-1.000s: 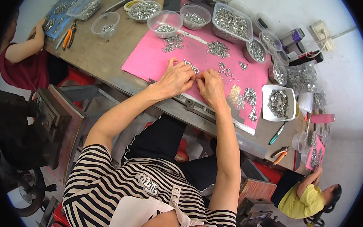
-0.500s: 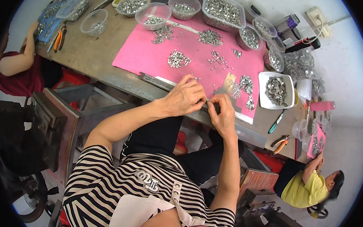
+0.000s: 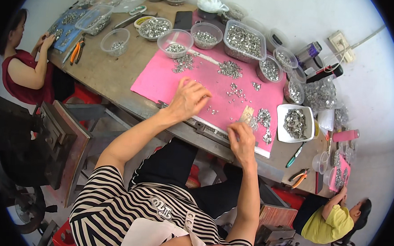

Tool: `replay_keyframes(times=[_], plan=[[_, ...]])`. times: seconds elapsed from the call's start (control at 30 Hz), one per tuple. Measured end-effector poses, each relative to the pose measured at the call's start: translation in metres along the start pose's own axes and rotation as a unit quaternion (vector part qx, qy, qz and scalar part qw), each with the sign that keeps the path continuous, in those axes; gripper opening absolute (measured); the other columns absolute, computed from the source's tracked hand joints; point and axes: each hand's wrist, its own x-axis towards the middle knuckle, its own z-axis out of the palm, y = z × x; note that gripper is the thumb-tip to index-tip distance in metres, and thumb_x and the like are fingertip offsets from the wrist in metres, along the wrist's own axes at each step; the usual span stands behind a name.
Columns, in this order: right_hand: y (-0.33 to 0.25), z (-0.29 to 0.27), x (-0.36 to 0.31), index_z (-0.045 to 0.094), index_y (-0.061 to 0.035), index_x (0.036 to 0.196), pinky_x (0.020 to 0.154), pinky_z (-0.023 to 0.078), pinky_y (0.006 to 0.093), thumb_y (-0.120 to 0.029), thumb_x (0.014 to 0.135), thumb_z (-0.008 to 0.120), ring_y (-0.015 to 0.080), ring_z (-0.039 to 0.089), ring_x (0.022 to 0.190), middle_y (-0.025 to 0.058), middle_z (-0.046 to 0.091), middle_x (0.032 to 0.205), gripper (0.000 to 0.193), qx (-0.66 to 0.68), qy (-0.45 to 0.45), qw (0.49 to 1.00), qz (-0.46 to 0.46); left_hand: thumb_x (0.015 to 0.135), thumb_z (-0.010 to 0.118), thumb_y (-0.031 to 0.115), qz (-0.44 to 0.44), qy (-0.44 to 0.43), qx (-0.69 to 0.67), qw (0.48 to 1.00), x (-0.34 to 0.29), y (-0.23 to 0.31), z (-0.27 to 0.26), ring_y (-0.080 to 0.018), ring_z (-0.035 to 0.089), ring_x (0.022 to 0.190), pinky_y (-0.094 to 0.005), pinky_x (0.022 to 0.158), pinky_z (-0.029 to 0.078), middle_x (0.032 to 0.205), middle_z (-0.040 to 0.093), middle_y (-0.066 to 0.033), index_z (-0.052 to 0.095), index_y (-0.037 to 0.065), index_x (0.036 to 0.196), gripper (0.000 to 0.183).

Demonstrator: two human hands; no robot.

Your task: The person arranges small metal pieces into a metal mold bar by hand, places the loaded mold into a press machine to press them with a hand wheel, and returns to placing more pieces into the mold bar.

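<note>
A narrow metal bar [image 3: 211,130] with a row of small pieces along it lies at the table's front edge, between my hands. Above the front of the pink cloth [image 3: 157,78], my left hand [image 3: 190,100] has its fingers bent and drawn together; whatever is in them is hidden. My right hand [image 3: 242,142] curls at the bar's right end, and its fingertips hide what they grip. A few small shiny metal pieces [image 3: 212,110] lie on the cloth between the hands. Farther back are a loose scatter of pieces [image 3: 236,92] and a pile of pieces [image 3: 230,69].
A white square dish [image 3: 277,122] of metal parts stands at right, near a green-handled tool [image 3: 294,155] and orange-handled pliers [image 3: 299,178]. Clear plastic tubs [image 3: 225,45] of parts line the back. One co-worker [image 3: 28,74] sits at left, another [image 3: 330,223] at right.
My hands were close together over the bar; now they are apart. The left has moved left, and the right has dropped slightly, uncovering the bar. The view has shifted a little.
</note>
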Motion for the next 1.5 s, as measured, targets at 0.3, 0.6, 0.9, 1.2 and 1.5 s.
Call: replay_keyframes(times=[0.3,0.6,0.9,1.2,1.5], plan=[[0.043,0.068,0.121,0.070,-0.0022,0.094,0.080,0.048,0.0445,-0.006,0.086,0.069,0.0349,0.060,0.089,0.0153,0.063,0.092,0.009,-0.051,0.032,0.998,-0.033,0.086,0.070,0.014,-0.017,0.004,0.038,0.999,0.039,-0.054,0.008,-0.0234,0.059,0.091,-0.0428,0.095,0.037,0.091,0.066,-0.0036,0.072,0.011,0.094,0.009],[0.053,0.091,0.130,0.066,-0.0013,0.092,0.084,0.046,0.0466,-0.009,0.087,0.069,0.0353,0.058,0.095,0.0159,0.062,0.095,0.010,-0.128,-0.005,0.992,-0.015,0.085,0.074,0.020,-0.030,-0.094,0.013,0.995,0.016,-0.024,-0.014,-0.0215,0.055,0.088,-0.0421,0.090,0.036,0.083,0.061,-0.0015,0.072,0.013,0.090,0.009],[0.019,0.030,0.073,0.061,0.0019,0.091,0.078,0.049,0.0456,-0.003,0.091,0.063,0.0372,0.063,0.085,0.0202,0.064,0.088,0.005,-0.005,0.016,0.998,0.069,0.082,0.077,0.022,-0.013,-0.030,0.110,0.993,0.001,-0.010,0.005,-0.0235,0.056,0.095,-0.0499,0.098,0.035,0.088,0.062,-0.0025,0.071,0.013,0.085,0.012],[-0.008,0.006,-0.025,0.060,-0.0021,0.094,0.083,0.044,0.0402,0.003,0.087,0.067,0.0302,0.059,0.090,0.0120,0.064,0.097,0.011,0.032,0.035,0.996,0.073,0.082,0.078,0.021,-0.005,-0.010,0.118,0.993,0.004,-0.011,0.010,-0.0228,0.057,0.091,-0.0496,0.099,0.035,0.085,0.063,-0.0014,0.069,0.011,0.084,0.014],[-0.015,0.026,-0.040,0.061,-0.0037,0.093,0.081,0.041,0.0396,0.001,0.085,0.070,0.0284,0.059,0.090,0.0096,0.065,0.096,0.013,-0.049,0.094,0.994,0.032,0.084,0.074,0.020,0.024,-0.015,0.098,0.995,0.003,-0.018,0.013,-0.0234,0.058,0.092,-0.0523,0.099,0.034,0.085,0.062,-0.0041,0.067,0.011,0.081,0.011]])
